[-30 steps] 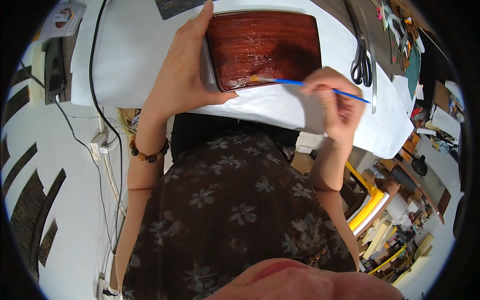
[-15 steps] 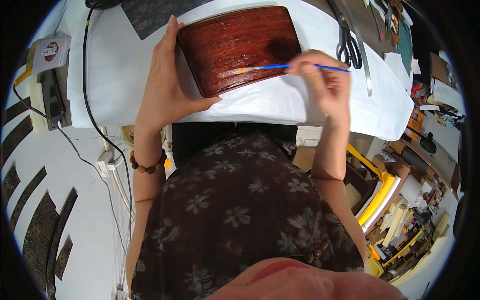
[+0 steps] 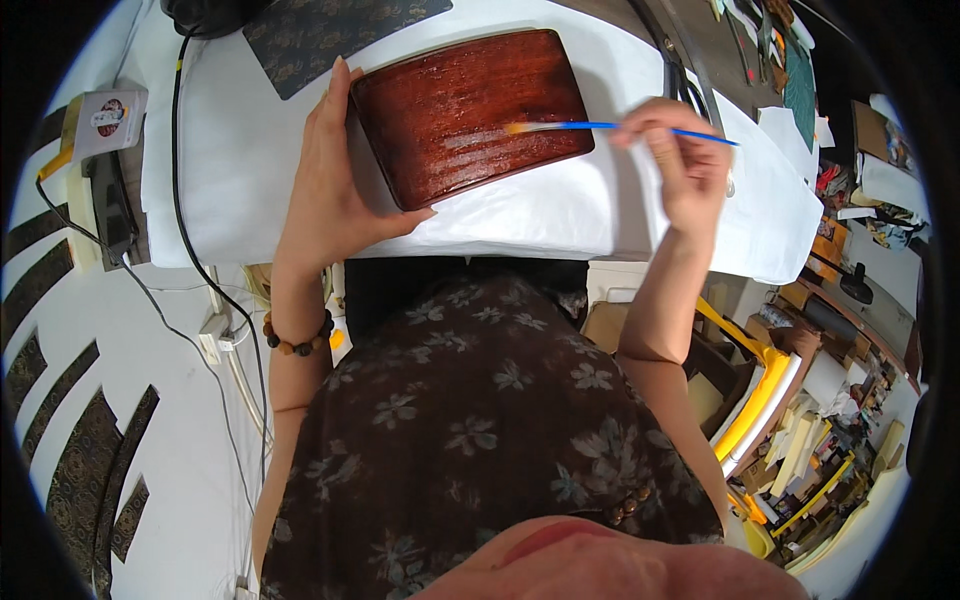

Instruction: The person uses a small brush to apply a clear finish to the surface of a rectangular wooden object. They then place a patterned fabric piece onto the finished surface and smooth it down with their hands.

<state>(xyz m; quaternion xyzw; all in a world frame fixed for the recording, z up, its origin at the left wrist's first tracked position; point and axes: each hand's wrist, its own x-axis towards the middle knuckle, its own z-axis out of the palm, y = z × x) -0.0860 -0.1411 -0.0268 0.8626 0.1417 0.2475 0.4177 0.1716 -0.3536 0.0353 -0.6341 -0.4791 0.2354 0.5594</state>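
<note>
A glossy reddish-brown wooden board (image 3: pixel 470 90) with dark rounded edges lies on the white-covered table; whether it is the top of a box I cannot tell. Wet-looking pale streaks run across its surface. My left hand (image 3: pixel 330 180) grips its left side, fingers along the far-left edge and thumb at the near-left corner. In my right hand (image 3: pixel 685 165), a slim blue-handled paintbrush (image 3: pixel 585 126) is pinched between thumb and fingers. The brush's pale-orange bristles are over the middle of the board, at or just above the surface.
The white sheet (image 3: pixel 235 200) covers the table. A dark patterned panel (image 3: pixel 330 40) lies at the back, left of centre. Black-handled scissors (image 3: pixel 685 85) are partly hidden behind my right hand. A black cable (image 3: pixel 176 150) crosses the table's left side. Cluttered shelves (image 3: pixel 820 430) stand at the right.
My right hand has moved rightward with the paintbrush, drawing the bristles to the right across the board. My left hand keeps its hold. The whole view has shifted slightly.
</note>
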